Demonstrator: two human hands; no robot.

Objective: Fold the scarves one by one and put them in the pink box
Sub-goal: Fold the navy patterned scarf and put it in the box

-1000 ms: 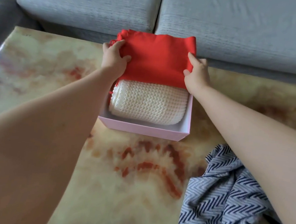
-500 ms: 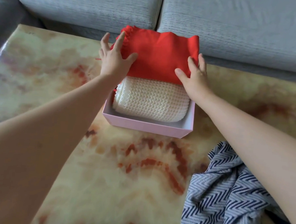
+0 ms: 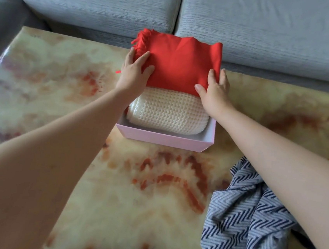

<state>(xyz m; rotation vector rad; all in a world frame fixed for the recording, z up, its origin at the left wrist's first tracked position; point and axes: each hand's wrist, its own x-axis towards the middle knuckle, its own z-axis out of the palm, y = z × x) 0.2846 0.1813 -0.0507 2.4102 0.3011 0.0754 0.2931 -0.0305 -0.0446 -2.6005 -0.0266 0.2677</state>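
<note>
Head view. Two scarves are already sitting in the pink rectangular cardboard box (image 3: 164, 139), which is standing at the 12 o'clock edge of the marbled yellow-and-rust counter (image 3: 112, 189).

- The rolled cream chunky-knit scarf (image 3: 167, 113) is filling the box's 6 o'clock half.
- The folded red fringed scarf (image 3: 183, 63) is lying across the 12 o'clock half, rising above the rim.
- The left hand (image 3: 133, 72), fingers straight and spread, is pressing the red scarf's 9 o'clock edge.
- The right hand (image 3: 213, 91), fingers also straight, is pressing its 3 o'clock edge.

Judgement: the red scarf is being seated.

Left to do: the navy-and-white zigzag woven scarf (image 3: 251, 220) is lying crumpled on the counter at the box's 5 o'clock, not yet folded.
</note>
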